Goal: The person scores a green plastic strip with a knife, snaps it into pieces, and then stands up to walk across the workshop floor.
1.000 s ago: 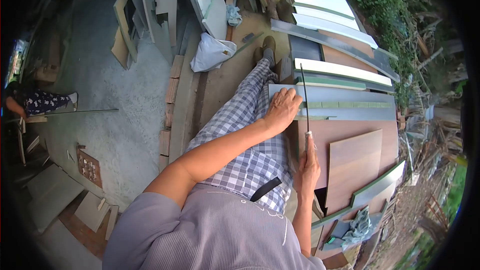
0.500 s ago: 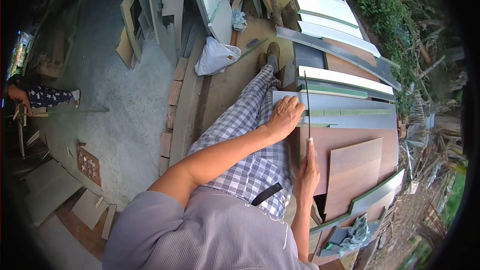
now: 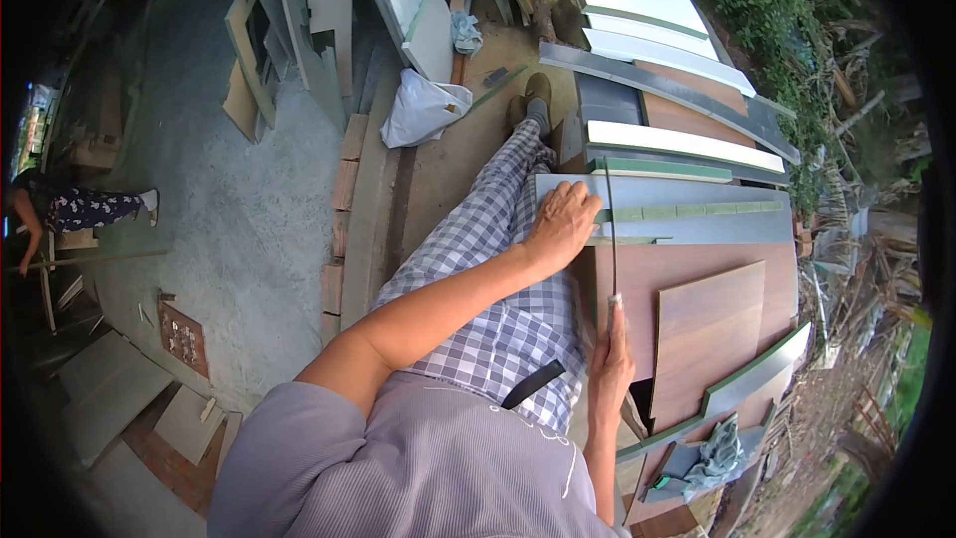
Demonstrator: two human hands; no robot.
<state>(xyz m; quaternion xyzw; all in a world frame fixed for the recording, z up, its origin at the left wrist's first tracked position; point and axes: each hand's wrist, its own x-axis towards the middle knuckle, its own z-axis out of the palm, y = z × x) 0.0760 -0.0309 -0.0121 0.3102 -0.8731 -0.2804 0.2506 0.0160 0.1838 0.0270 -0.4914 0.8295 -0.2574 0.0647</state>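
My right hand [image 3: 613, 354] is wrapped round the handle of a long thin saw [image 3: 612, 249], whose blade points away from me. The blade lies across a narrow green strip [image 3: 697, 210] with several marks along it. My left hand [image 3: 566, 222] presses on the near end of this strip, just left of the blade, with its fingers bent and together. Under the strip is a grey board [image 3: 727, 189], set on a brown panel [image 3: 627, 274].
Beyond the grey board lie white boards [image 3: 677, 144] and a long grey strip [image 3: 667, 90]. A wood-patterned panel [image 3: 707, 339] and a crumpled cloth [image 3: 719, 458] are nearer. A white sack [image 3: 426, 108] is on the ground. Another person [image 3: 75, 207] bends at the far left.
The saw and my right hand have moved slightly towards me. My left hand stays on the strip. The other person's arm has moved lower, and the whole view has shifted a little.
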